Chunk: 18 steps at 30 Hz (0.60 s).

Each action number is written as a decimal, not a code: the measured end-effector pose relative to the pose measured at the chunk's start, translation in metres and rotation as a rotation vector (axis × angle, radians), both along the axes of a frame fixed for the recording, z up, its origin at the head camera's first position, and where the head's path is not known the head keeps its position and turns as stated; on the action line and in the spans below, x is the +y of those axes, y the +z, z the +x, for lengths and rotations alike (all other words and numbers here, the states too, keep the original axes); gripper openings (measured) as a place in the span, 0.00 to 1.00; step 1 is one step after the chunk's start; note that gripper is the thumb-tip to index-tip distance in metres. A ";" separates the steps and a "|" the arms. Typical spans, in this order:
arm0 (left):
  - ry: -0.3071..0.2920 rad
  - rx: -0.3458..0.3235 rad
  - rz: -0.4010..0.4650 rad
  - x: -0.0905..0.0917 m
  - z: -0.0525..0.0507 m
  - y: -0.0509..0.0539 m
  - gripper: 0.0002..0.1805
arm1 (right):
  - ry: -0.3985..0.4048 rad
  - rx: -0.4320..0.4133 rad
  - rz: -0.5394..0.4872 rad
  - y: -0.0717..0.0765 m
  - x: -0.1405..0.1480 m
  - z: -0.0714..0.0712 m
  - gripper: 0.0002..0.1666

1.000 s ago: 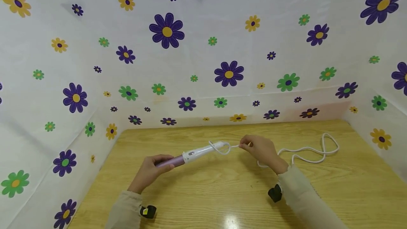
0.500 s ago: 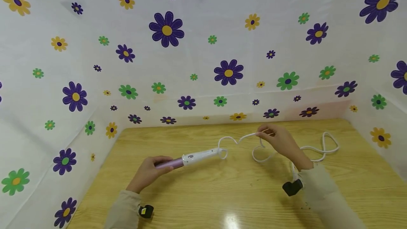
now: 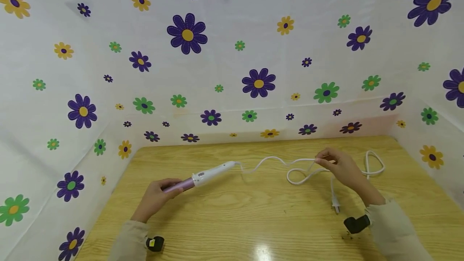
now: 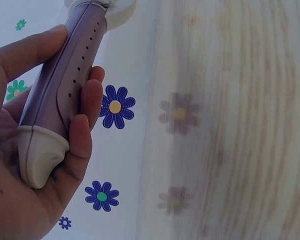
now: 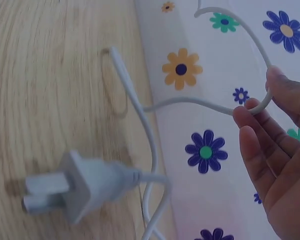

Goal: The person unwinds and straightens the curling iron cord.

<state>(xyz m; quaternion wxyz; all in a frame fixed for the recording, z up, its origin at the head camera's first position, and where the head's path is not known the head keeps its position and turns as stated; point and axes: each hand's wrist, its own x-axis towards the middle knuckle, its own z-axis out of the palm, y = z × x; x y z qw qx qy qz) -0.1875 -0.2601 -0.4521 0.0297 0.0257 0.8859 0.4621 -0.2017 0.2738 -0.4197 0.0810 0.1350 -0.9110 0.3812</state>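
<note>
A hair straightener with a white handle and a purple barrel slants over the table in the head view. My left hand grips it by the barrel. Close up in the left wrist view, fingers and thumb wrap the purple barrel, which has a row of small holes and a pale end cap. A white power cord runs in waves from the handle to my right hand, which pinches it between thumb and fingertips. The two-pin plug hangs large before the right wrist camera.
The wooden table is backed by a white, flower-printed sheet that also rises at both sides. More cord lies looped at the right, beyond my right hand. Black wrist devices sit by both sleeves.
My right hand has moved right along with the cord, and the small coil by the handle has opened into a longer wave. My left hand has shifted slightly left with the hair straightener. The plug has come into view.
</note>
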 end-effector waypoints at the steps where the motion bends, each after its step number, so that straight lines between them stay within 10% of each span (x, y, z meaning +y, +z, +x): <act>1: 0.005 0.003 0.002 -0.002 0.000 -0.001 0.23 | -0.003 0.004 0.004 -0.001 0.003 0.001 0.10; 18: 0.030 -0.068 -0.043 -0.010 0.000 -0.018 0.22 | 0.014 -0.089 0.091 -0.021 0.020 0.003 0.10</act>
